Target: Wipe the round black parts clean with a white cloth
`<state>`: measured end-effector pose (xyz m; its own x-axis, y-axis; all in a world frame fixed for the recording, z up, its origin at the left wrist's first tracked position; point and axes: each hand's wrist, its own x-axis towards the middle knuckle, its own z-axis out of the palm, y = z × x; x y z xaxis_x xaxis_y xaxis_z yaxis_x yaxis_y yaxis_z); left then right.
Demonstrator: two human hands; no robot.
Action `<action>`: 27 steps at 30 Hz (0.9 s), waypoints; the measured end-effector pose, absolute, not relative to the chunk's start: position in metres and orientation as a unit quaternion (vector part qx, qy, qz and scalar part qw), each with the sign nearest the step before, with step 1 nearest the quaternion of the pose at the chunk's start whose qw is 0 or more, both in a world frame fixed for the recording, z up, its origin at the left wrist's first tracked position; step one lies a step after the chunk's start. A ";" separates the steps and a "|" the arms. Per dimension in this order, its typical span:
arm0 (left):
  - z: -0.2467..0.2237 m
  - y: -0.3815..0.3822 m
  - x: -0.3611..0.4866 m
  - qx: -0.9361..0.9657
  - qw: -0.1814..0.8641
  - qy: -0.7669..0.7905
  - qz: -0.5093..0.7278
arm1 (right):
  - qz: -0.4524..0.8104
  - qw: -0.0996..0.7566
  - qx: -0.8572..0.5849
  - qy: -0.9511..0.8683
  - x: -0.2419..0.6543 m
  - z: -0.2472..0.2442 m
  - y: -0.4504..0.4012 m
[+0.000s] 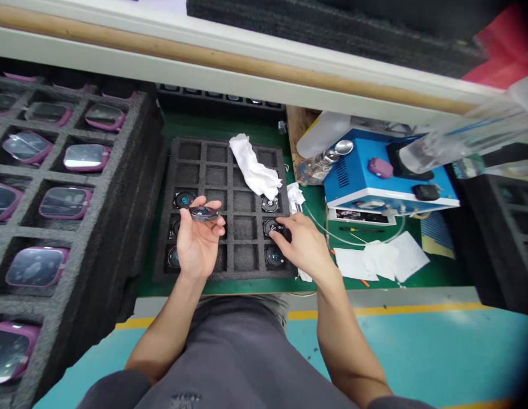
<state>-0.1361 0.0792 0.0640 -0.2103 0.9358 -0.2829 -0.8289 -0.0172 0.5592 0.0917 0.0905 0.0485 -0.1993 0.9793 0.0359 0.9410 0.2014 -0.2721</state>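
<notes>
My left hand [198,244], palm up, holds a dark watch body [204,213] between thumb and fingers above the foam tray [230,241]. The thumb and index finger of my right hand [308,245] are closed on another dark watch body [272,228] in the tray's right column. Directly below it sits one more watch body [274,255] in its compartment. In the left column, a watch body [184,199] shows a blue ring; others beneath it are partly hidden by my left hand. A crumpled white cloth [255,167] lies across the tray's upper right compartments.
Stacked foam trays [119,187] with purple-framed watch parts rise at the left. At the right stand a blue machine [361,165] and a clear pump bottle [317,167]. White papers [383,258], a screwdriver [361,229] and a thin tube lie on the green table. A shelf edge [246,74] crosses above.
</notes>
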 end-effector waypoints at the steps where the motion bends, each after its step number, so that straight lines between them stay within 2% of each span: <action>1: 0.063 0.078 -0.136 0.090 0.624 0.318 0.708 | 0.096 0.104 -0.624 -0.769 0.090 0.048 0.091; 10: 0.065 0.072 -0.133 0.145 0.612 0.319 0.709 | 0.234 0.230 -0.622 -0.711 0.089 0.043 0.088; 14: 0.069 0.071 -0.132 0.162 0.596 0.335 0.712 | 0.300 0.337 -0.619 -0.643 0.084 0.042 0.084; 19: 0.077 0.077 -0.120 0.181 0.624 0.326 0.687 | 0.546 0.480 -0.499 -0.472 0.077 0.058 0.087; 22: 0.082 0.082 -0.106 0.186 0.655 0.305 0.665 | 0.655 0.510 -0.420 -0.367 0.073 0.071 0.092; 27: 0.083 0.087 -0.085 0.204 0.693 0.272 0.636 | 0.702 0.519 -0.382 -0.304 0.075 0.084 0.097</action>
<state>-0.0847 0.0870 0.0832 0.0436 0.9921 -0.1179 -0.7706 0.1085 0.6280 0.0749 0.0971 0.0845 -0.1694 0.9607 -0.2200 -0.4969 -0.2760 -0.8227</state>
